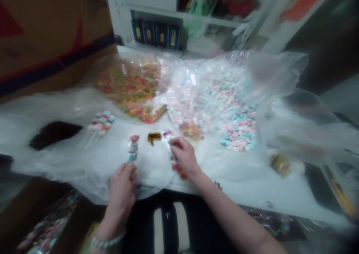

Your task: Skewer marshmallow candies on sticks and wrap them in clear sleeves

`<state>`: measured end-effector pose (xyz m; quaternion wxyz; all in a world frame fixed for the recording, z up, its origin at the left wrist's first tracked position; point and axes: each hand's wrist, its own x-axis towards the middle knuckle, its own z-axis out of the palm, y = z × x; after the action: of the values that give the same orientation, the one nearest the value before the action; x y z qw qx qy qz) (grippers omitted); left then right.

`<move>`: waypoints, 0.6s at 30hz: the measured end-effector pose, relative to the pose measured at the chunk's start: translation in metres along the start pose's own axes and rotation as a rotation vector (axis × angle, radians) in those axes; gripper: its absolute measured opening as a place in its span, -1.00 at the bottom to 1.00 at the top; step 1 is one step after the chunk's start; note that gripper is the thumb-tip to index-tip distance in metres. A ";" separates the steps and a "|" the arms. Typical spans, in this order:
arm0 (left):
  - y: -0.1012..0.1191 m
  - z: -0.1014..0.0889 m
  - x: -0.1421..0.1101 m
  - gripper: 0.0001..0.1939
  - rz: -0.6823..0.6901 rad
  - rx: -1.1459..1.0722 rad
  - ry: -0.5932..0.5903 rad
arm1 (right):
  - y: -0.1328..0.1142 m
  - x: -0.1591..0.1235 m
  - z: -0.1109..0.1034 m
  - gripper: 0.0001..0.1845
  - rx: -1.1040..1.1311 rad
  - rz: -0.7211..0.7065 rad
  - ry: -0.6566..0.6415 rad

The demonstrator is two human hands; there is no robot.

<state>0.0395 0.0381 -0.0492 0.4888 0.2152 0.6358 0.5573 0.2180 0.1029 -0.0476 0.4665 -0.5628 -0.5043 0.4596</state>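
Observation:
My left hand (pixel 123 183) is closed in a pinch at the lower end of a candy skewer (pixel 134 148), a short upright stack of pink, white and pale blue candies. Its stick, if any, is hidden by my fingers. My right hand (pixel 183 155) has its fingers pinched over a narrow clear packet of candy (pixel 178 170), with red and orange pieces showing below them and pink at the top. Between the two lie small gold twist ties (pixel 154 137). Several finished-looking candy skewers (pixel 101 123) with white sticks rest farther left. Blur hides fine detail.
Behind are a large clear bag of orange-green candies (pixel 129 85) and a bag of pastel candies (pixel 221 93), some spilling out (pixel 239 134). A dark packet (pixel 54 134) lies left, near a cardboard box (pixel 50 33). Filled boxes (pixel 47 228) stand below the table edge.

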 end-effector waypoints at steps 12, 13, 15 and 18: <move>-0.002 -0.014 0.026 -0.72 -0.436 -0.443 -0.125 | -0.012 0.055 0.052 -0.67 -1.011 -0.482 -0.191; -0.005 -0.016 0.027 -0.72 -0.436 -0.454 -0.125 | -0.015 0.060 0.054 -0.67 -1.058 -0.512 -0.188; -0.008 -0.020 0.028 -0.73 -0.435 -0.471 -0.133 | -0.021 0.071 0.056 -0.69 -1.160 -0.543 -0.277; -0.010 -0.022 0.028 -0.76 -0.443 -0.487 -0.148 | -0.025 0.083 0.057 -0.74 -1.255 -0.483 -0.428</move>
<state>0.0112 0.0474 -0.0713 0.6798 -0.0113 0.4783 0.5559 0.1635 0.1911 -0.0350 0.0331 -0.4949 -0.8658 0.0661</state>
